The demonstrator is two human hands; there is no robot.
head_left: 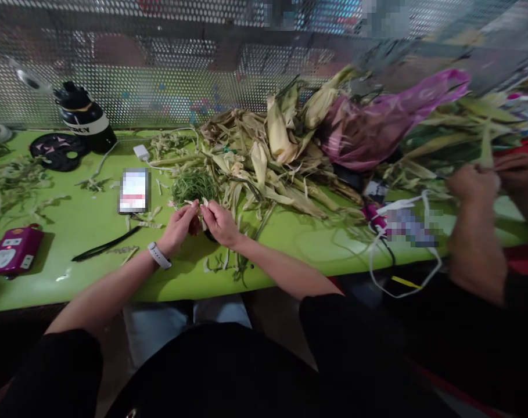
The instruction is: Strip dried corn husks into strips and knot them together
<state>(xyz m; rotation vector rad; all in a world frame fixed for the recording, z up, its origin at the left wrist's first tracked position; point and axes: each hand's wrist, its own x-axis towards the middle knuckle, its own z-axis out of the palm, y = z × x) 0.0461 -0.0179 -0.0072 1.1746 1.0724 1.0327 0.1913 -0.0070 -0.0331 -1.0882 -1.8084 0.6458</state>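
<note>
In the head view, my left hand (182, 224) and my right hand (220, 223) are close together over the green table. Both are closed, fingertips pinching a thin pale strip (205, 202) that looks like corn husk; most of it is hidden by the fingers. Just beyond them lies a tangled bundle of thin green strands (194, 184). Behind and to the right spreads a heap of dried corn husks (264, 168). A phone with a lit screen (133, 190) lies to the left of my hands.
A black bottle (83, 116) and a black mask (57, 152) stand at back left, a purple power socket box (14, 249) at front left. A pink plastic bag (368, 130) rests on the husks. At right, another person's hands (477, 183) hold a husk near a white cable (429, 270).
</note>
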